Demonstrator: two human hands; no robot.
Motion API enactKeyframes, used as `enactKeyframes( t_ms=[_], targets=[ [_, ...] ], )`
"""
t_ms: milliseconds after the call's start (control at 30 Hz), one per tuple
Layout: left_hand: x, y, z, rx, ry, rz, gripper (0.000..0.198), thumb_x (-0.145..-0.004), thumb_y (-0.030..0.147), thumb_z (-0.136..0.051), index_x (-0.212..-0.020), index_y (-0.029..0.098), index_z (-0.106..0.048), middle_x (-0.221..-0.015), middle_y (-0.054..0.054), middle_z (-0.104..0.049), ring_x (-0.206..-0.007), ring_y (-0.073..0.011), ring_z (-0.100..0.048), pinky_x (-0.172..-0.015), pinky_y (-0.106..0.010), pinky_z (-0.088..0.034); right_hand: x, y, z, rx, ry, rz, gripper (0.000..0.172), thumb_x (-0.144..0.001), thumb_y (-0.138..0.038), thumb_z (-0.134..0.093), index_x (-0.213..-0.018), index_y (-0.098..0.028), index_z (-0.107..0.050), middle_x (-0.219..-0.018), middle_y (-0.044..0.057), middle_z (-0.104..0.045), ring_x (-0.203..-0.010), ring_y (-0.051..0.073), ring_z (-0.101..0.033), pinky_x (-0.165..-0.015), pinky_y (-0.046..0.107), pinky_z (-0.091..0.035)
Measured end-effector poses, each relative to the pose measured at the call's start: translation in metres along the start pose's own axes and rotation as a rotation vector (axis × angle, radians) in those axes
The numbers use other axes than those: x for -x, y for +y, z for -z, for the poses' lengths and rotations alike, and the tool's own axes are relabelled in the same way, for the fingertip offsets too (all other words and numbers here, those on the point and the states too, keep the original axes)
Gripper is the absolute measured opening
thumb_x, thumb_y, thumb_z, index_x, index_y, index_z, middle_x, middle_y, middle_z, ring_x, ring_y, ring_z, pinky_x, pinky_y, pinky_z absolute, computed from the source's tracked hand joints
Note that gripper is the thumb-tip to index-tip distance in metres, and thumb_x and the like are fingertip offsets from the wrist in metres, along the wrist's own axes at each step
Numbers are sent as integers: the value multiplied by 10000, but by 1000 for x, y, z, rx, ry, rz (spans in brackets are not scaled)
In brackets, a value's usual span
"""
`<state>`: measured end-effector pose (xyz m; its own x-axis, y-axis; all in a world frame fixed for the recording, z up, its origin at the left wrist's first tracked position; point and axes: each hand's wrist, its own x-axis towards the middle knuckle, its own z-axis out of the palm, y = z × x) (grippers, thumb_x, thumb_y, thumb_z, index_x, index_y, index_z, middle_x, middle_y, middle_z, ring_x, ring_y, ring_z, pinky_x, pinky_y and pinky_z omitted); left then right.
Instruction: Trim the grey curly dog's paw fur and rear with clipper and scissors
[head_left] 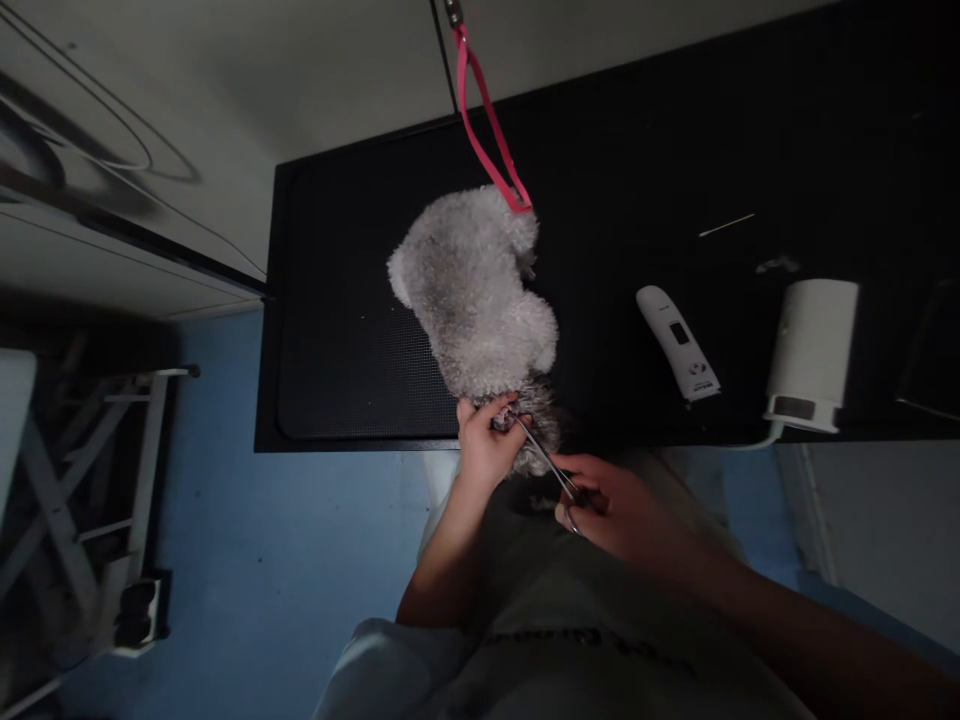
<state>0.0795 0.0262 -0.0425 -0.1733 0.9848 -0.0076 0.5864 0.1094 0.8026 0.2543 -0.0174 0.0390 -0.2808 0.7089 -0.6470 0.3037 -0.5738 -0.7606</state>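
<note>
A fluffy grey dog (472, 290) is on the black table, its darker-furred end at the front edge near me. There my left hand (484, 440) is closed on the fur, thumb and fingers pinching around a small patch of pink skin that looks like the dog's ear (504, 416). My right hand (607, 505) grips slim metal forceps (551, 465) by their ring handles. Their tip reaches to the pink patch beside my left fingertips. Whether the jaws hold anything is too small to tell.
A pink loop (487, 130) hangs from above to the dog's far end. On the black table (337, 350) to the right lie a white hair clipper (677, 340), a thin stick (726, 225) and a white cylindrical device (814, 345) with a cable. A metal folding frame (146, 480) stands at left.
</note>
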Motion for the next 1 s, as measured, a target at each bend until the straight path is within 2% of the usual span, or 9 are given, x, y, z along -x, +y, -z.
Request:
enactKeyframes(
  t_ms=[133, 333, 567, 767, 1000],
  targets=[
    [0, -1, -1, 9, -2, 7, 327, -702, 306, -761, -1022, 236, -753, -963, -66, -567, -955, -210, -566, -911, -364, -478, 5, 4, 3, 35, 9, 1, 499, -705, -243, -614, -1202, -198, -609, -765, 0, -710, -628, 148, -635, -572, 254, -471],
    [0, 2, 0, -31, -5, -17, 332, -700, 292, -762, -1029, 246, -749, -923, -54, -562, -931, -206, -558, -894, -357, -480, -8, 4, 2, 182, 91, 65, 477, -695, -250, -650, -1168, -198, -615, -746, 3, -700, -593, 142, -594, -567, 265, -454],
    [1, 3, 2, -36, -16, -17, 323, -713, 307, -759, -1029, 243, -750, -903, -56, -556, -910, -204, -550, -875, -356, -484, -1, 2, 1, 129, 1, 67, 489, -750, -228, -577, -1236, -177, -600, -759, 15, -713, -613, 147, -611, -570, 262, -452],
    [-1, 2, 1, -14, 21, -24, 323, -694, 290, -765, -1013, 238, -751, -983, -65, -573, -972, -212, -573, -931, -367, -477, -4, 2, 5, 219, 85, 84, 478, -710, -250, -647, -1183, -189, -618, -752, 10, -702, -605, 146, -593, -574, 267, -460],
    [-2, 1, 4, -18, 0, 13, 323, -695, 321, -767, -1004, 231, -757, -1023, -78, -594, -1047, -231, -555, -989, -400, -451, -4, 0, 7, 249, -39, 140, 483, -770, -219, -579, -1253, -200, -591, -764, 3, -721, -618, 144, -627, -562, 249, -462]
  ],
)
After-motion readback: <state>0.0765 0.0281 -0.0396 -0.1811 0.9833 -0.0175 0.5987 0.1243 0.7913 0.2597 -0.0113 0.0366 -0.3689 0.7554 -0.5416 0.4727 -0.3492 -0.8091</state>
